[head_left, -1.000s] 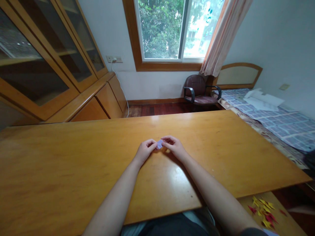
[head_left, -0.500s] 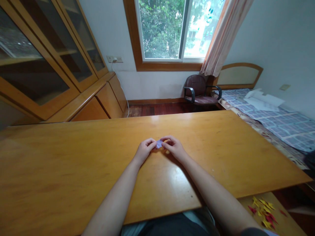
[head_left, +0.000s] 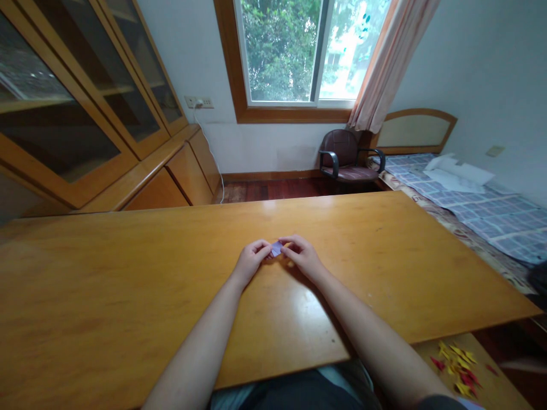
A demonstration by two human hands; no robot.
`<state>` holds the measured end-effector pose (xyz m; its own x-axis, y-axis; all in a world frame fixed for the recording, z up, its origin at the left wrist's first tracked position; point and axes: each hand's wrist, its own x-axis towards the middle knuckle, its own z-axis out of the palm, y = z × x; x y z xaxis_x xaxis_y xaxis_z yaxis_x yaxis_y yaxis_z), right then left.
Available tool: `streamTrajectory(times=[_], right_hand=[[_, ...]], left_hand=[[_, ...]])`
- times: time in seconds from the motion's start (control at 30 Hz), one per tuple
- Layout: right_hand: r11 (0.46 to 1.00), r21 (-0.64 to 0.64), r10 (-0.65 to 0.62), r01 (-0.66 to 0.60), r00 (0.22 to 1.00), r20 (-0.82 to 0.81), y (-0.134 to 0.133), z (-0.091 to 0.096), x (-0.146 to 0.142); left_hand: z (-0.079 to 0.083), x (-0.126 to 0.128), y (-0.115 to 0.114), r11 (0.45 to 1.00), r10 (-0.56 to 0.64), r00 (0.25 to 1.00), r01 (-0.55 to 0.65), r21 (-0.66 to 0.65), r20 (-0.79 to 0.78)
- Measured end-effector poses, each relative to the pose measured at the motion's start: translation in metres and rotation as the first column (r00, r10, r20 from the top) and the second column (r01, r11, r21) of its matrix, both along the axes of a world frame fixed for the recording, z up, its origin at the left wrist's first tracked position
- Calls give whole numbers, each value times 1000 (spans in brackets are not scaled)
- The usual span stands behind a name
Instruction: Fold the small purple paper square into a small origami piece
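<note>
A small piece of purple paper (head_left: 276,249) with fold lines is held between my two hands, just over the middle of the wooden table (head_left: 128,285). My left hand (head_left: 252,259) pinches its left edge between thumb and fingers. On the opposite side, my right hand (head_left: 302,256) grips the paper with thumb and forefinger, the fingers curled around its far edge. The fingertips hide parts of the paper's edges.
Yellow and red folded paper pieces (head_left: 459,364) lie on a lower wooden surface at the bottom right. Beyond the table stands a brown armchair (head_left: 344,154). A bed (head_left: 491,210) is on the right, and a glass-door cabinet (head_left: 85,102) on the left.
Both hands stay in the same place with the paper. Its visible face has shifted very slightly between the fingers.
</note>
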<state>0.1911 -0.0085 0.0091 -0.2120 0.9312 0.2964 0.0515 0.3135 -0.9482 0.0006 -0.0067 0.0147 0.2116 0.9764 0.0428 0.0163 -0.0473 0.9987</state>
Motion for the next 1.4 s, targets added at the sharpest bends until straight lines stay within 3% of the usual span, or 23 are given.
streamTrajectory(times=[0.27, 0.6, 0.97, 1.4], right_hand=[[991, 134, -22, 20, 1000, 15, 1, 5, 1], [997, 79, 9, -10, 1000, 12, 1, 4, 0], [1000, 17, -2, 2, 1000, -29, 6, -2, 2], [991, 128, -54, 48, 998, 40, 2, 4, 1]], left_hand=[[2, 0, 0, 1000, 12, 999, -12, 9, -31], [2, 1, 0, 997, 37, 992, -29, 72, -121], [0, 1, 0, 998, 27, 996, -22, 60, -86], [4, 1, -3, 999, -49, 994, 50, 10, -101]])
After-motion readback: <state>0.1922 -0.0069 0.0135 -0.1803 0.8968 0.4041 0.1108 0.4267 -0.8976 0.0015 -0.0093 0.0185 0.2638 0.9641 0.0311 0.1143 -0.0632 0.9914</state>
